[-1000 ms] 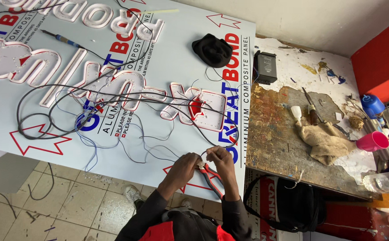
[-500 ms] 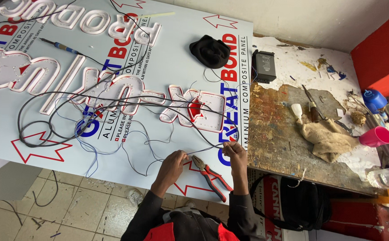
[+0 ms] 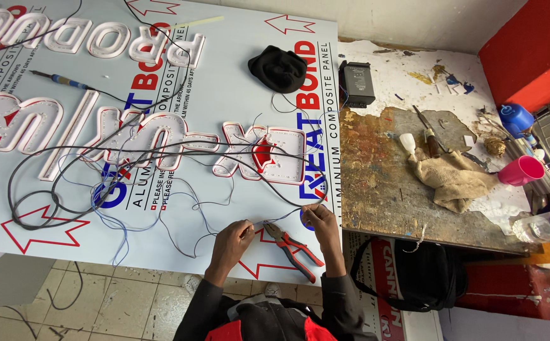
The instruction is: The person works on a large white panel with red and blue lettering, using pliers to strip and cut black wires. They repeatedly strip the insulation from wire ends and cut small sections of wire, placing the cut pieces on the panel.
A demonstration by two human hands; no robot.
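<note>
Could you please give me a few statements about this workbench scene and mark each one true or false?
1. Both hands pinch a thin wire between them. True; left hand, right hand.
2. The red-handled pliers are in the right hand. False; they lie on the panel between the hands.
3. A pink cup lies on its side at the bench's right. True.
4. The black cloth covers the pliers. False; it lies far up the panel.

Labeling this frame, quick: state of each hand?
Left hand: closed, pinching the thin wire.
Right hand: closed on the same wire's other end; pliers lie loose between them.
</note>
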